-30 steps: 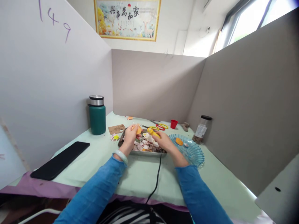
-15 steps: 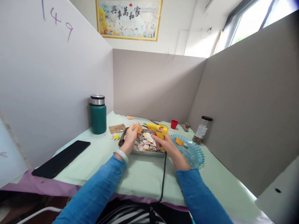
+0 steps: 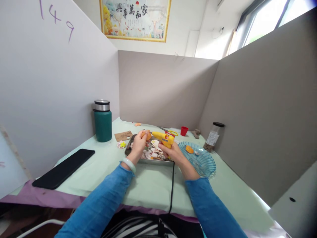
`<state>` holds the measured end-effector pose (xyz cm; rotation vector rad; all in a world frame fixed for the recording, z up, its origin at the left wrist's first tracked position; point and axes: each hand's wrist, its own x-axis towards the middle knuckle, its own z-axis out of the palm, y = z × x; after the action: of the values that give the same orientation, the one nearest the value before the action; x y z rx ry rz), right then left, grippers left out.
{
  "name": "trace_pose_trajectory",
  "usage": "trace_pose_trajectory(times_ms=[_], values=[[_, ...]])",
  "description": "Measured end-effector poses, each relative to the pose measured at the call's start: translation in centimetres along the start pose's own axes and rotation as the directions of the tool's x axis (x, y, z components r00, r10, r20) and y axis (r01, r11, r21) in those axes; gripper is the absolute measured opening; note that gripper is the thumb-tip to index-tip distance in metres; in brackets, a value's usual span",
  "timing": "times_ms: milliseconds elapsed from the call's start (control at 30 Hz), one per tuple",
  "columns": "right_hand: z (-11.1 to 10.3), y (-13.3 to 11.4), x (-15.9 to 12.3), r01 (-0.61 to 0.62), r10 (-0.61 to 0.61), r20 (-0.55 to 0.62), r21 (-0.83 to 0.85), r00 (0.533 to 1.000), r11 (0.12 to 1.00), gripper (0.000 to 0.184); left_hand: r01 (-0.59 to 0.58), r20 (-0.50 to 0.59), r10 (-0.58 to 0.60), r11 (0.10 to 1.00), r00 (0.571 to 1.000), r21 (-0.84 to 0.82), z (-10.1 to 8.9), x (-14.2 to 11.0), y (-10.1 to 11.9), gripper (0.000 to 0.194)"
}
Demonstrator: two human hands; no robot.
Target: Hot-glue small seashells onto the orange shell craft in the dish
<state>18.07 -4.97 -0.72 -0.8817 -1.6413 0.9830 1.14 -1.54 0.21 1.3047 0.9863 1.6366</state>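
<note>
Pinching an orange disc (image 3: 149,136) in its grip, the left hand (image 3: 139,142) faces a yellow glue gun (image 3: 163,138) clasped in the grip of the right hand (image 3: 173,152), above a metal tray (image 3: 156,162) of shells (image 3: 152,154) on the tabletop (image 3: 148,186).

Bright daylight, strongest high to the right of the right hand (image 3: 174,152).
The window (image 3: 262,26) up there glares white; beyond the hand, the rear partition (image 3: 158,86) carries a soft diagonal shadow, while the right-hand partition (image 3: 262,109) stays dim, wide-angle stretch skews the margins, and the far right edge darkens and blurs.
</note>
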Motion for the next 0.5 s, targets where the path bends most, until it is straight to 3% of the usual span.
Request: trace_pose_trajectory(times_ms=[500], values=[[0.15,-0.68,-0.17,0.005,-0.006,-0.044,-0.008,0.999,1.000,0.031,0.044,0.104,-0.037,0.997,0.994,-0.060,0.10,-0.04,-0.15,0.024]])
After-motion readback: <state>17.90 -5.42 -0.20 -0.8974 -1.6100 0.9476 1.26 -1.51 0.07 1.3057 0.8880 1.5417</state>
